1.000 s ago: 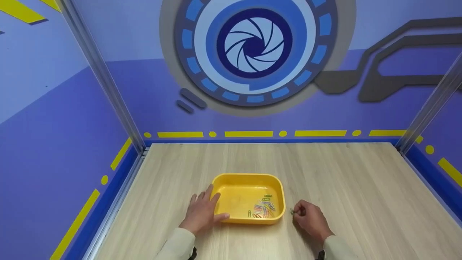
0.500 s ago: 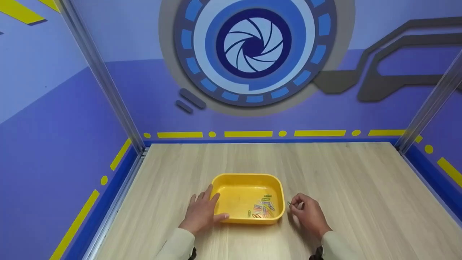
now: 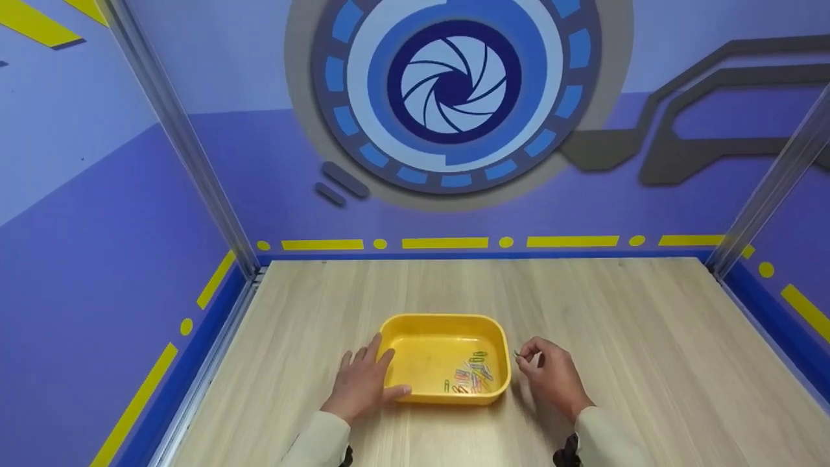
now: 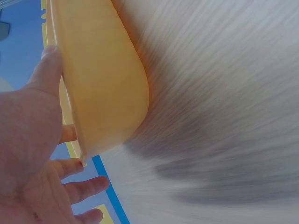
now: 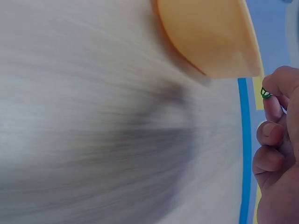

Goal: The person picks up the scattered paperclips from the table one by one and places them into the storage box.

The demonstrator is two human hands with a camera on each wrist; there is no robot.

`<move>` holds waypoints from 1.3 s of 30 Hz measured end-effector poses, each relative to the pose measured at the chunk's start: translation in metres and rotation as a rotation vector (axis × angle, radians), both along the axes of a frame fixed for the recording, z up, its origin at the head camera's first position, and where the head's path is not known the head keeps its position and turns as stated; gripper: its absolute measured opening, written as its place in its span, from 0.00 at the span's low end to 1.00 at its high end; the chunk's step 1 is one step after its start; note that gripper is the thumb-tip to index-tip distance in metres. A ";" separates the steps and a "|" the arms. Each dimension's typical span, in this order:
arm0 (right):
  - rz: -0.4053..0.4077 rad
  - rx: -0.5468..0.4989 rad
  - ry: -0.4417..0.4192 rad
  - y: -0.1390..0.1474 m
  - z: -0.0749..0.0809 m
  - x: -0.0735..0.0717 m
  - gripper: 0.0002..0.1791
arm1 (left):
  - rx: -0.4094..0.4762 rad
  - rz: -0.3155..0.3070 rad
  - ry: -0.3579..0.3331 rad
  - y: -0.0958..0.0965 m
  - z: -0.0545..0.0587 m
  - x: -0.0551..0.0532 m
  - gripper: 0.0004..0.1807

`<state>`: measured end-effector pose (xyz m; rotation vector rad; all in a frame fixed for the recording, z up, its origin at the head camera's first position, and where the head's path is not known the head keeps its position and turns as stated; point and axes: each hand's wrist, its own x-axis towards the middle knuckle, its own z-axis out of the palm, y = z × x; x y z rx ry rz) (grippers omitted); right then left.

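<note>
A yellow plastic tray (image 3: pixel 428 318) stands on the wooden table, with several coloured paper clips (image 3: pixel 472 376) bunched in its front right part. My left hand (image 3: pixel 360 383) rests over the tray's front left corner, its fingers fairly straight. In the left wrist view the thumb (image 4: pixel 49 70) lies at the rim, while other fingers spread past the tray's end. Just off the tray's right side, my right hand (image 3: pixel 554 376) pinches a small green paper clip (image 5: pixel 265 93) between thumb and index finger. The other fingers of that hand are curled in.
The pale wooden table (image 3: pixel 311 305) spreads around the tray. A blue and purple printed wall (image 3: pixel 246 168) closes off the back and both sides, with metal posts (image 3: pixel 188 143) at the corners.
My right hand has moved up and slightly left along the tray's right side, carrying the green paper clip. The left hand and the tray stay where they were.
</note>
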<state>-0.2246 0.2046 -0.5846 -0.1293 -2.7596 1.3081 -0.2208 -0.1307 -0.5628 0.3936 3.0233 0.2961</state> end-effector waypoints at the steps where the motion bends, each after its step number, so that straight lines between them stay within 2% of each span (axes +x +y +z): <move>1: 0.002 0.001 -0.003 -0.002 0.001 0.000 0.05 | 0.004 -0.001 -0.003 0.000 0.000 0.000 0.44; 9: 0.012 -0.005 -0.029 -0.020 0.009 -0.006 0.06 | 0.009 0.003 -0.029 0.000 0.001 0.002 0.44; 17: 0.061 0.003 0.043 -0.042 0.014 -0.012 0.08 | 0.004 -0.033 0.011 -0.002 0.003 0.001 0.43; 23: 0.074 0.006 0.056 -0.050 0.012 -0.014 0.08 | 0.005 -0.018 -0.025 -0.001 0.002 -0.001 0.43; 39: 0.077 -0.002 -0.007 -0.060 0.012 -0.016 0.07 | 0.012 -0.002 -0.030 -0.001 0.004 0.000 0.44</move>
